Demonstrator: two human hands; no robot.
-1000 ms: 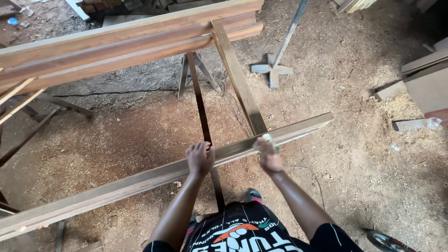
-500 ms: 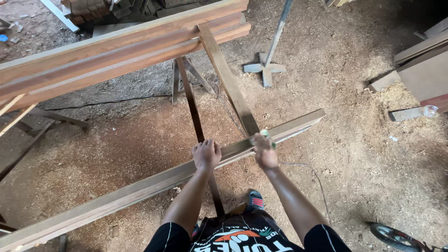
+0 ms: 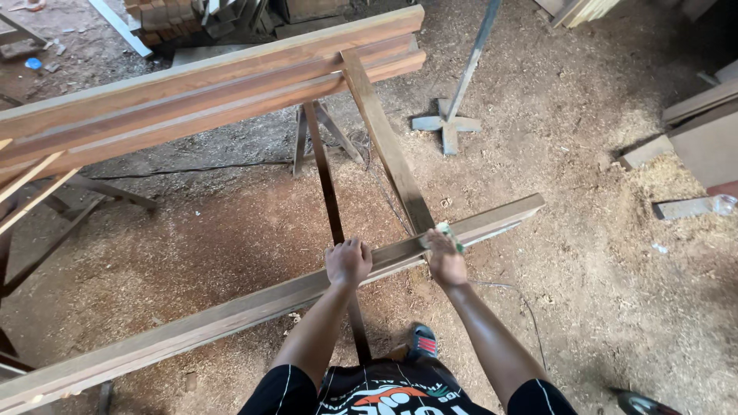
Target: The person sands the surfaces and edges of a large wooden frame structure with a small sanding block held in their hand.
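A long wooden beam [image 3: 231, 313] runs from lower left to middle right across a trestle. My left hand [image 3: 348, 262] rests fingers-curled on top of the beam near its middle. A little further right, my right hand [image 3: 443, 258] presses a small green piece of sandpaper [image 3: 450, 234] against the beam where a crosspiece [image 3: 388, 146] of the trestle meets it. Both arms reach forward from the bottom of the view.
More long beams [image 3: 207, 88] lie stacked across the trestle further back. A metal stand with a cross-shaped base [image 3: 448, 124] is on the sawdust floor behind. Boards [image 3: 703, 134] lie at the right, stacked wood [image 3: 192, 19] at the top, a thin cable [image 3: 515, 296] near my right arm.
The view has shifted slightly. Both hands stay on the beam; my right hand has slid a little along it with the sandpaper.
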